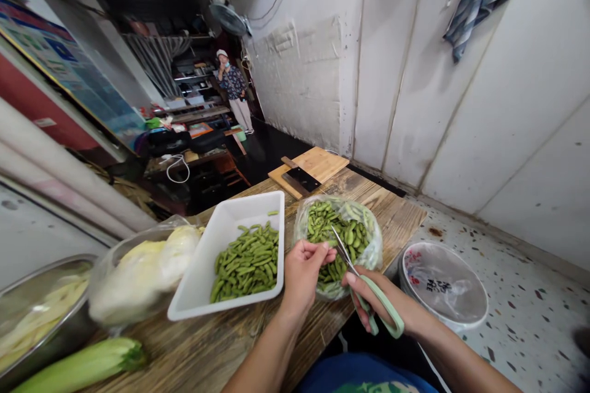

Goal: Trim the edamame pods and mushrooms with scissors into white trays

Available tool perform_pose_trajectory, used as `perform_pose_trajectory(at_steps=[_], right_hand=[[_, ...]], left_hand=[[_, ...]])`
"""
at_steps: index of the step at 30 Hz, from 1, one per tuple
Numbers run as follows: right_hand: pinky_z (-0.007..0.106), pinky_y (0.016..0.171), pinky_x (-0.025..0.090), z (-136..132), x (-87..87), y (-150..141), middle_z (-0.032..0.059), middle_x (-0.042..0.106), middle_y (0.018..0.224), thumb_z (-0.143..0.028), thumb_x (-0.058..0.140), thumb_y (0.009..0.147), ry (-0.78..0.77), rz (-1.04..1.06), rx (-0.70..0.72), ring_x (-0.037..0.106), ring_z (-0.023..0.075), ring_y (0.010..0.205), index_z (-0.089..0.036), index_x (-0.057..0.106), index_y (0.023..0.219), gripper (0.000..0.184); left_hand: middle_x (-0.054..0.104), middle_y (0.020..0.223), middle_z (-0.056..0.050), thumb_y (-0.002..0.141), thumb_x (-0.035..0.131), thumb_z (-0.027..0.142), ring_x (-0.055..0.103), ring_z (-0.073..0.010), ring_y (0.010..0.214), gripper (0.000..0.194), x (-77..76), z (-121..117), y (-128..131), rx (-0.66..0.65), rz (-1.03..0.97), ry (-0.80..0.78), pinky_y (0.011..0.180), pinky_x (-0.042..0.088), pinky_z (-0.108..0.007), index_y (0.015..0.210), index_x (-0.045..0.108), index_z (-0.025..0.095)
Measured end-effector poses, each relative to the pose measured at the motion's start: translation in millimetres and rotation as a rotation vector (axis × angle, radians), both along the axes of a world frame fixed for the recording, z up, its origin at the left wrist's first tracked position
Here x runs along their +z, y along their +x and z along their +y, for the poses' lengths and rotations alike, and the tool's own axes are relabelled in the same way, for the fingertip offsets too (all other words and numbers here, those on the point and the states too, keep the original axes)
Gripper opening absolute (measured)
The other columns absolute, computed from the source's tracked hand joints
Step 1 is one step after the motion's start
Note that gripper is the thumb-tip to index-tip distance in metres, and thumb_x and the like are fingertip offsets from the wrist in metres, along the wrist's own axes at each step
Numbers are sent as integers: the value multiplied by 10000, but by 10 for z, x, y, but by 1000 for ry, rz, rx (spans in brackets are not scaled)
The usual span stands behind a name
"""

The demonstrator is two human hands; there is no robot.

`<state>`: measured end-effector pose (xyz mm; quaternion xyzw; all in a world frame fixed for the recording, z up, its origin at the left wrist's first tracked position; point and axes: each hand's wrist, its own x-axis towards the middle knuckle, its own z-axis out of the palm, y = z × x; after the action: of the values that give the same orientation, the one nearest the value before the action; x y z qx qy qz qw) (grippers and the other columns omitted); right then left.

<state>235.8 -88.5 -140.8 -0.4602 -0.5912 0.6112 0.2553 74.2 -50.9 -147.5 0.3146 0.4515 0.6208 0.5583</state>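
My left hand [303, 267] pinches a green soybean pod [330, 244] between thumb and fingertips. In my right hand [380, 291] is a pair of scissors [391, 313] with pale green handles; the blades are parted and point up beside that pod. Below both hands, a clear plastic bag [375, 252] full of pods sits on the wooden table [401, 218]. To its left stands a white plastic tub [198, 288], with many pods [246, 264] heaped toward its right and near side.
A cleaver [299, 178] lies on a cutting board [327, 163] behind the bag. At left are bagged cabbages [142, 276], a metal bowl [46, 313] and a green squash [87, 365]. A lined bucket [445, 285] stands right. Another person [234, 89] stands far back.
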Motion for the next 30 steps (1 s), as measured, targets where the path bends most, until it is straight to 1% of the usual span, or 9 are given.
perform_pose_trajectory(at_steps=[6, 12, 15, 18, 20, 22, 24, 27, 30], right_hand=[[178, 313, 377, 11, -109, -23, -103, 433, 495, -884, 517, 725, -39, -34, -64, 424, 66, 326, -220, 421, 777, 673], [188, 370, 406, -14, -143, -55, -76, 502, 530, -910, 471, 725, -131, 161, -51, 501, 87, 371, -192, 499, 880, 735], [189, 341, 388, -26, -125, -54, -88, 479, 504, -914, 494, 706, -135, 159, -60, 468, 81, 332, -199, 477, 853, 730], [196, 305, 382, -37, -136, -46, -110, 429, 476, -915, 514, 689, -144, 120, -77, 404, 71, 296, -217, 436, 821, 714], [196, 298, 366, -41, -139, -28, -114, 408, 474, -922, 488, 698, -143, 82, -78, 383, 68, 294, -219, 430, 825, 717], [201, 322, 365, -40, -119, 7, -107, 413, 490, -931, 434, 719, -125, 43, -53, 392, 71, 318, -213, 435, 842, 729], [217, 389, 403, -34, -69, 57, -84, 449, 528, -924, 383, 754, -58, -3, -3, 439, 84, 381, -200, 453, 873, 737], [250, 524, 467, -21, 29, 135, -33, 516, 619, -851, 362, 846, 108, -105, 61, 521, 121, 530, -191, 487, 907, 674], [258, 547, 461, -2, 97, 185, -16, 524, 655, -788, 366, 901, 183, -189, 95, 522, 133, 563, -199, 489, 871, 603]], left_hand=[[737, 677, -54, 536, 928, 431, 727, -173, 694, 460, -20, -25, -1, -36, -44, -55, 693, 588, -283, 670, 602, 136], [731, 666, -46, 544, 924, 415, 728, -176, 689, 440, -54, -65, 72, 15, -42, -53, 709, 593, -298, 646, 594, 143], [724, 660, -46, 558, 913, 410, 725, -179, 681, 427, -73, -86, 101, 18, -23, -51, 716, 598, -316, 641, 587, 146], [756, 792, -83, 559, 906, 404, 727, -183, 728, 423, -67, -77, 85, 25, -24, -46, 706, 591, -309, 663, 587, 146], [767, 922, -111, 559, 897, 401, 712, -169, 718, 426, -52, -49, 50, 44, -7, -32, 639, 567, -279, 684, 575, 152], [769, 888, -99, 574, 880, 401, 643, -123, 598, 416, -39, -11, 4, 43, 48, -13, 536, 489, -230, 700, 562, 163], [744, 728, -55, 610, 852, 414, 538, -94, 498, 378, -33, 24, -49, 15, 143, 9, 489, 401, -210, 743, 602, 164], [711, 652, -31, 705, 775, 450, 501, -113, 515, 340, -26, 51, -127, -41, 343, 52, 526, 372, -228, 848, 709, 148], [699, 669, -31, 811, 666, 448, 527, -144, 582, 298, 6, 43, -186, -137, 562, 127, 581, 383, -248, 788, 750, 163]])
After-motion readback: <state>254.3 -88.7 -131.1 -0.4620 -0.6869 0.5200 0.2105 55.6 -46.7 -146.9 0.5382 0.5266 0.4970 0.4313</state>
